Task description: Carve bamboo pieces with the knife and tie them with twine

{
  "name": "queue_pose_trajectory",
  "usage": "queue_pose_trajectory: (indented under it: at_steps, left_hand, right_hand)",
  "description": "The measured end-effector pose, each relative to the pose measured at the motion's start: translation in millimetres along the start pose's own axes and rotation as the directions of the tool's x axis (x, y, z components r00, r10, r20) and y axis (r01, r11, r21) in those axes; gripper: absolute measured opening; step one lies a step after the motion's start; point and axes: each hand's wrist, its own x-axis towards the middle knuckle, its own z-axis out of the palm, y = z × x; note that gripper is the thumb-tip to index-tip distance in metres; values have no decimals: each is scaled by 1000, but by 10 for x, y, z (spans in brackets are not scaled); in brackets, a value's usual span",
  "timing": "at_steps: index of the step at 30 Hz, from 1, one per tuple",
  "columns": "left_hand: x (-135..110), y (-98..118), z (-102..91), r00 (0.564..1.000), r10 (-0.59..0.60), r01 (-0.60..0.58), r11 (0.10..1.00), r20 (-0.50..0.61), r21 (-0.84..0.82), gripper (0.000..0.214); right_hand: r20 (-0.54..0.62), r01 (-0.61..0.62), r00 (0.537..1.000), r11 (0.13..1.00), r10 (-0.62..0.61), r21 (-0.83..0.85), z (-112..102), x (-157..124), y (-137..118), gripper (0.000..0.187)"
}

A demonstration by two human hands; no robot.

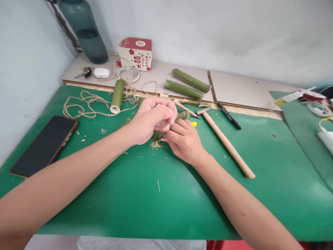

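Observation:
My left hand (155,118) is closed, thumb on top, around a green bamboo piece (156,134) whose lower end shows beneath the fist. Beside it, my right hand (183,140) is closed on a knife. The knife's dark blade (158,139) touches or nearly touches the bamboo's lower end, and a yellow part (194,124), apparently its handle, pokes out beyond my knuckles. Thin shavings (156,145) are heaped under the blade. Most of the held bamboo and the knife is hidden by my fingers. Another bamboo piece (183,115) lies just behind my right hand.
A hammer (229,146) and a black marker (229,116) lie to the right. At left are a phone (44,146), twine (85,104) and a bamboo tube (118,96). Two bamboo lengths (184,89), a tape roll (127,74), a box (136,53) and a bottle (87,33) are behind.

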Motion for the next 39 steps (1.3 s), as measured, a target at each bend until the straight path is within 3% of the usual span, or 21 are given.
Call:
queue_pose_trajectory:
  at_steps: [4,8,18,22,27,35,39]
  left_hand:
    - [-25,13,-22,999,-18,19,999,29,-44,18]
    - [-61,1,-14,992,-50,47,999,115,27,17]
    - [-37,63,-75,984,-53,50,998,172,25,23]
    - [-24,110,-116,969,-89,80,996,231,51,28]
    - [-46,97,-86,941,-149,137,989,303,62,21]
    - [-33,105,-116,943,-174,162,985,284,65,22]
    - [-24,111,-129,950,-176,169,984,259,50,23]
  right_hand:
    - [5,-38,999,998,38,41,54,6,-17,21]
    - [23,-59,998,996,58,65,104,-3,-17,17]
    - [185,-43,982,995,25,91,10,96,11,13]
    - [122,-3,993,998,-5,62,-18,23,50,25]
    - [-21,30,999,995,-28,93,26,-19,64,26]
    - [-79,59,995,998,-56,37,85,4,-2,24]
    - [-19,53,998,998,-52,34,95,8,-14,23]
